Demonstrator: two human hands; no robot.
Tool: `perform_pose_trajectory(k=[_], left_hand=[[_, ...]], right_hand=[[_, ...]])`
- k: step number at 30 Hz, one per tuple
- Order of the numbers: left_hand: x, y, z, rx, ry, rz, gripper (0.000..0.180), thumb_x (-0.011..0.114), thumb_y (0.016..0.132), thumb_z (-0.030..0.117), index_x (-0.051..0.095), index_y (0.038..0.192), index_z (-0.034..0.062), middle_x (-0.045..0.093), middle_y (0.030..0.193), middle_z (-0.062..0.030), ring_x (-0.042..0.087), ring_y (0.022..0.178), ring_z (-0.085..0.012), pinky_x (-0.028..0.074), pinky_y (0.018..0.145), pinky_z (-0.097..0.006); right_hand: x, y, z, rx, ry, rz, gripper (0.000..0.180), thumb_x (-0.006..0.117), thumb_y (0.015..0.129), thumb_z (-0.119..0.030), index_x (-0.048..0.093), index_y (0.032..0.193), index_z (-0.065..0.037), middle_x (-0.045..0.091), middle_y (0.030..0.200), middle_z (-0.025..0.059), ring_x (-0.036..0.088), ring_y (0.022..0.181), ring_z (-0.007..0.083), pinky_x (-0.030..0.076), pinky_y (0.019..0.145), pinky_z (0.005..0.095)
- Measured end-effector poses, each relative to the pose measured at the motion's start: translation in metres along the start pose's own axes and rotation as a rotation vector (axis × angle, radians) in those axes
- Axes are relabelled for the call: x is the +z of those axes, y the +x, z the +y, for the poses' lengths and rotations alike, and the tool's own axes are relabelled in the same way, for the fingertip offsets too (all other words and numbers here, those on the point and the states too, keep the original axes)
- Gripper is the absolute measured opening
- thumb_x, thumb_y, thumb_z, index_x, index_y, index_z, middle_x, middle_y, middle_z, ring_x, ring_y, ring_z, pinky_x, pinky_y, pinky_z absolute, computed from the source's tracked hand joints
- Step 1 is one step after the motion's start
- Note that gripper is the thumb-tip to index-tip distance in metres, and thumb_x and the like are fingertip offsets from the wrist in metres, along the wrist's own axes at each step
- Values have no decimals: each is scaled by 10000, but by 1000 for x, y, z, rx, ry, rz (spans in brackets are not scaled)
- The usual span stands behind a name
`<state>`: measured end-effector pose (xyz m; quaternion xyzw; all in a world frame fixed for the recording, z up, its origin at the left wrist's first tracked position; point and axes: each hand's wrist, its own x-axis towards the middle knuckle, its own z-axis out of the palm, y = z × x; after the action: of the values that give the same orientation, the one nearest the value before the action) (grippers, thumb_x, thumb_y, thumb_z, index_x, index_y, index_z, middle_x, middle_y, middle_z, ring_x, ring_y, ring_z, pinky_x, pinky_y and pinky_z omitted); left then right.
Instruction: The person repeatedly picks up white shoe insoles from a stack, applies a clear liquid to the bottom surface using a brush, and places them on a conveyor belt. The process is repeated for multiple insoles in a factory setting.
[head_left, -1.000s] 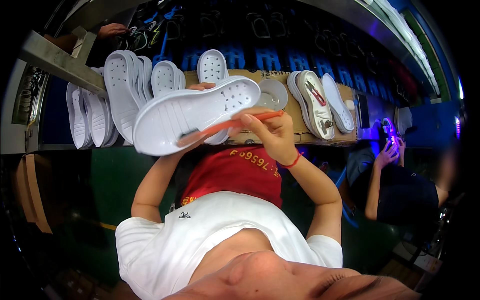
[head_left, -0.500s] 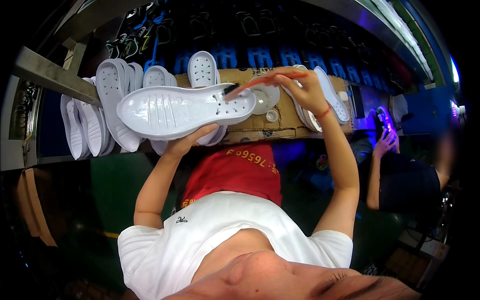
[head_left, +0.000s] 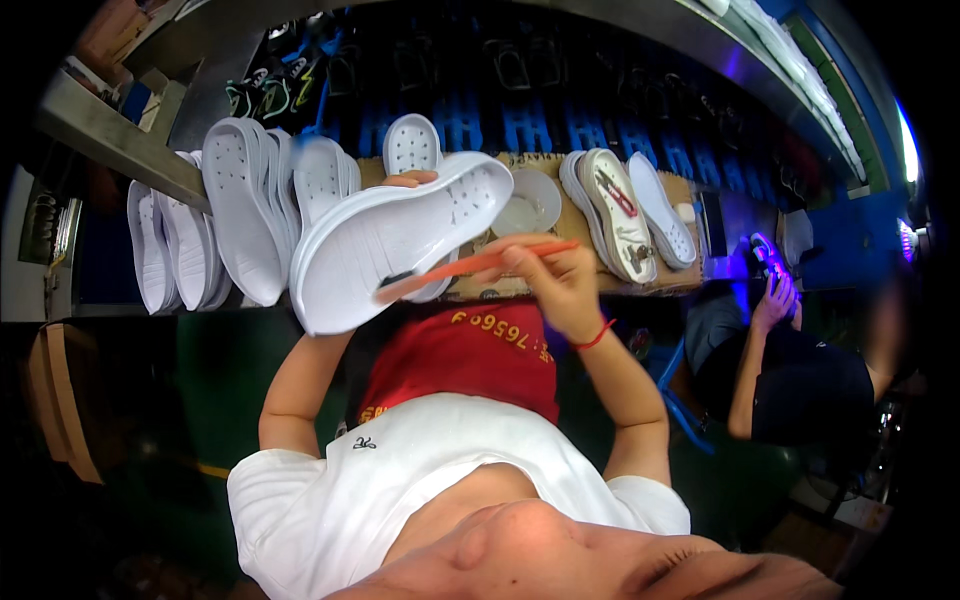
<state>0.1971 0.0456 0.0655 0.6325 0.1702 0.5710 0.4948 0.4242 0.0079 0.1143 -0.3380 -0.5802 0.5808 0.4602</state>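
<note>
A white shoe sole [head_left: 400,225] with a raised rim is tilted over the near edge of the bench. My left hand [head_left: 411,179] is closed on it from behind; only its fingers show, over the far rim, and the rest is hidden by the sole. In my right hand [head_left: 556,285] is a brush [head_left: 455,267] with an orange handle, gripped between thumb and fingers. Its dark bristles are at the sole's inner surface, towards the left end. Small holes dot the sole's right end.
Stacked white soles [head_left: 240,210] stand at the left. On cardboard [head_left: 480,287] sit a translucent bowl [head_left: 528,205] and more soles [head_left: 665,210], one holding a red-handled tool [head_left: 618,190]. A metal bar [head_left: 130,150] crosses the left. At right, a co-worker's hands [head_left: 775,300] hold a purple-lit shoe.
The sole has turned so its left end dips toward me. The brush has moved from its holed end to its left end. My left fingers now show over the far rim.
</note>
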Motion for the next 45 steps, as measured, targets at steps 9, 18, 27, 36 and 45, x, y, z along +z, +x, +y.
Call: perform_pose_trajectory(k=[9, 18, 27, 36, 45], left_hand=[[-53, 203, 1, 105, 8, -437, 481, 685, 820, 166, 549, 1276, 91, 582, 1253, -99, 563, 1152, -198, 511, 920, -356], [-84, 352, 48, 270, 686, 87, 428, 538, 865, 173, 476, 1252, 0, 593, 1108, -155, 612, 995, -278, 517, 878, -416], [-174, 84, 98, 109, 1750, -1128, 409, 689, 623, -21, 623, 1012, 86, 544, 1173, -129, 450, 1238, -307, 359, 1083, -389], [-216, 51, 89, 81, 1759, -1131, 225, 617, 749, 77, 613, 967, 133, 570, 1131, -71, 433, 1297, -272, 249, 1168, -438], [-143, 59, 100, -512, 1057, -306, 391, 607, 920, 214, 453, 1233, 40, 615, 1099, -125, 608, 1070, -270, 455, 946, -347]], right_hand=[[-23, -27, -30, -600, 213, 781, 298, 509, 1006, -247, 590, 1078, 31, 695, 760, 137, 676, 666, 198, 554, 677, 286], [-35, -47, -1, -283, 1, 671, 269, 528, 987, -179, 625, 1047, 65, 696, 779, 133, 647, 689, 159, 452, 627, 231], [-66, -43, 50, -15, -174, 596, 283, 537, 991, -203, 649, 1040, 53, 689, 778, 100, 581, 657, 109, 420, 626, 223], [-101, 7, 59, -144, -458, 531, 243, 573, 968, -162, 686, 993, 52, 700, 756, 75, 582, 626, 90, 434, 597, 211], [-110, 57, 77, -19, -899, 345, 273, 616, 910, -248, 716, 897, 5, 692, 670, 102, 662, 611, 219, 499, 574, 303]])
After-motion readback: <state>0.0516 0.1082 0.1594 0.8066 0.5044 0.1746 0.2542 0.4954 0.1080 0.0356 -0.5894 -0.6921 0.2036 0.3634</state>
